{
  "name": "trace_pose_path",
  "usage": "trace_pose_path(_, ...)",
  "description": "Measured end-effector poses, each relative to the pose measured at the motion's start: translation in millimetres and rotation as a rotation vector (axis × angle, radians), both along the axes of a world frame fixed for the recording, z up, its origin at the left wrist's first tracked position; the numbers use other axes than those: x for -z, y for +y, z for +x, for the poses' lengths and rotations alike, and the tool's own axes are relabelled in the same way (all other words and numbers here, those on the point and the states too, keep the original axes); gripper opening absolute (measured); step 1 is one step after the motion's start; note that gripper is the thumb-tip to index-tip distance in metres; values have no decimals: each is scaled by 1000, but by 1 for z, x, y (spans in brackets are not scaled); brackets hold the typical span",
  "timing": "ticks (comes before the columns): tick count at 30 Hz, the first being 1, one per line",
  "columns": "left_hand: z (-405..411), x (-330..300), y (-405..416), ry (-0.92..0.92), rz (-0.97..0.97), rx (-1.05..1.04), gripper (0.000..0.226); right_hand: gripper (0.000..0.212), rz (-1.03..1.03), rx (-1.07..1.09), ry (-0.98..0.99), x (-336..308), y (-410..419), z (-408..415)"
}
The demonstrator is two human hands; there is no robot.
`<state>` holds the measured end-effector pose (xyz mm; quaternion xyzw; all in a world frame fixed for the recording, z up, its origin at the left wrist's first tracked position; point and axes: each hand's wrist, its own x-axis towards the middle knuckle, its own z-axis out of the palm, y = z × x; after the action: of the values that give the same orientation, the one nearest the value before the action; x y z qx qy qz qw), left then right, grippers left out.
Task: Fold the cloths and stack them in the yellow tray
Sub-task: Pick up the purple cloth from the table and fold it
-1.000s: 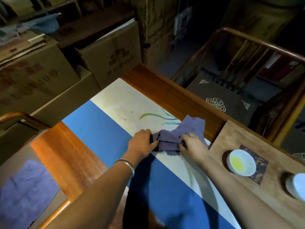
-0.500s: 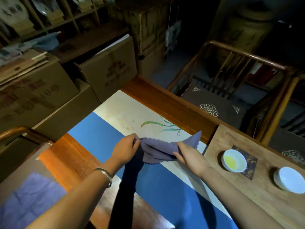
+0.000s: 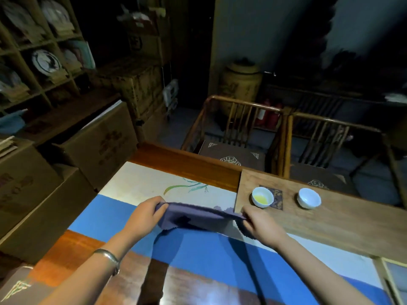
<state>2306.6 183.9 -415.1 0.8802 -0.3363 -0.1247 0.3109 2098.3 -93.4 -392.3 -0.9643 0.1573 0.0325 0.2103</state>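
Light falls from above onto my worktop (image 3: 187, 164), bright on the blue-and-cream mat (image 3: 209, 249); my forearms throw hard dark shadows across it. The room behind sinks into gloom, shelves (image 3: 44, 69) murky, edges bowed by the wide lens, everything slightly soft.

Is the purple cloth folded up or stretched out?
Stretched out: left hand and right hand pull the purple cloth taut between them.

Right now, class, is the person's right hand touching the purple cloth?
Touching. The head view shows the right hand pinching one end of the purple cloth, with the left hand gripping the other end.
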Motion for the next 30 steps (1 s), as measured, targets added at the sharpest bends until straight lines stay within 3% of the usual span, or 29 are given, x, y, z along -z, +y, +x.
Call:
trace_pose_path(10, -76, -42, -85, 24, -117, 229, 26, 12, -104, 363, -93, -41, -25, -152)
trace_pose_path(15, -121, -58, -136, 32, -147, 305, 26, 29, -124, 510, -139, -60, -52, -227)
trace_pose_path(21, -178, -65, -189, 43, -174, 276, 30, 40, -94, 598, -184, -62, -100, -294)
trace_pose_path(25, -209, -66, -214, 34, -187, 207, 24, 26, -41, 611, -257, -61, -134, -319)
trace_pose_path(30, -239, -68, -220, 177, -324, 110, 16, 5, 76, 576, -363, -66, -155, -341)
